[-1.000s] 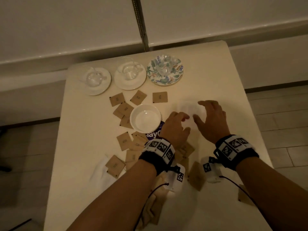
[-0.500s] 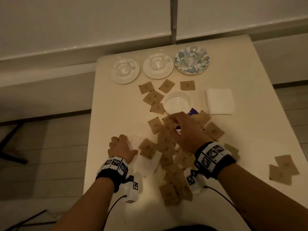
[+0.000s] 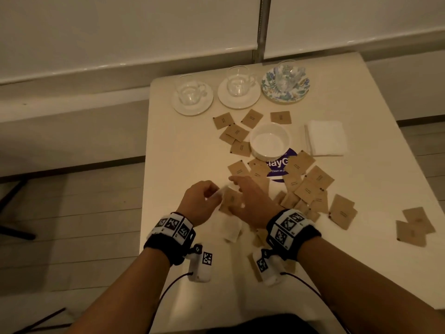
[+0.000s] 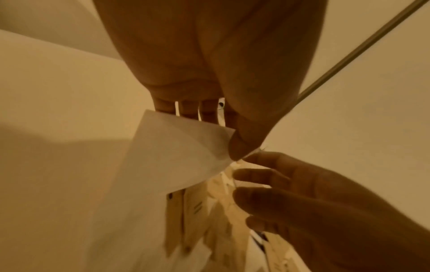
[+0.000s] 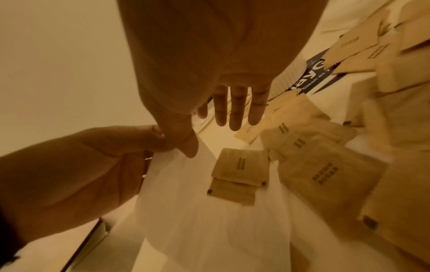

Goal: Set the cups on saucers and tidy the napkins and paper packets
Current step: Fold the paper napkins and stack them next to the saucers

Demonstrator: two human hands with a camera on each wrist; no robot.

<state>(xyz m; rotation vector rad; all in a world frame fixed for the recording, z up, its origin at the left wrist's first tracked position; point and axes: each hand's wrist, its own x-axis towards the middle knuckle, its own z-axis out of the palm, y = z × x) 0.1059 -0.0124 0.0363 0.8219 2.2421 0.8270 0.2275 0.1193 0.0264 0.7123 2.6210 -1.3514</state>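
White paper napkin point(image 4: 177, 158) is pinched by its corner in my left hand point(image 3: 199, 203), thumb & curled fingers on it, rest hanging down over the table point(image 3: 183, 150). Right hand point(image 3: 250, 201) is just beside it, fingers straight & spread, holding nothing, tips near the same corner. Done, I'd say: three glass cups point(image 3: 237, 81) sit on saucers point(image 3: 238, 102) well beyond my fingertips, & one folded napkin point(image 3: 325, 138) lies flat, ahead to the right of my right hand. Left: this napkin needs folding & stacking, & brown sugar packets point(image 3: 310, 186) are scattered ahead & right of my fingers, w/ none yet in the white bowl point(image 3: 269, 141) in front.
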